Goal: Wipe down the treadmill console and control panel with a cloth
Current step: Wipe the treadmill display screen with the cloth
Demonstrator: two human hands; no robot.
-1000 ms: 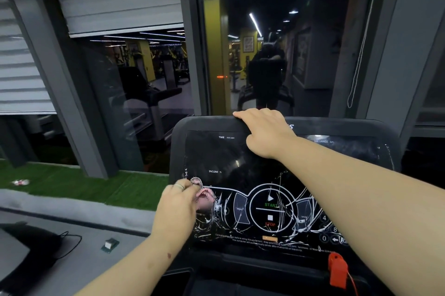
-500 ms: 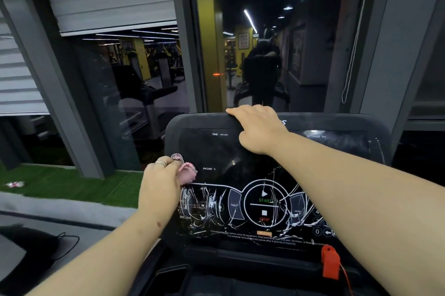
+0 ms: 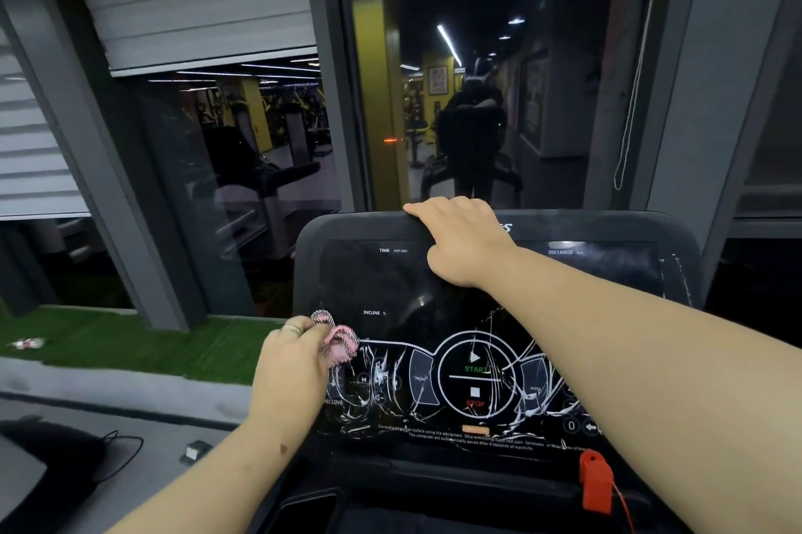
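The black treadmill console [image 3: 347, 238] fills the lower middle of the head view, its control panel [image 3: 434, 386] marked with white lines, START and STOP labels and cracked film. My left hand [image 3: 293, 364] grips a small pink cloth [image 3: 340, 343] bunched in its fingers and holds it against the panel's left edge, below the INCLINE label. My right hand [image 3: 462, 240] rests on the console's top edge with the fingers curled over it and the thumb on the screen face. Most of the cloth is hidden inside my fist.
A red safety clip [image 3: 595, 481] with a cord sits at the console's lower right. Window glass [image 3: 477, 77] and grey pillars stand right behind the console. Left of the treadmill lie a green turf strip [image 3: 130, 347], a grey floor and a black object with a cable [image 3: 52, 459].
My left hand with the cloth moved from the panel's lower left up and left to its edge, then slightly right. My right hand stayed on the top edge.
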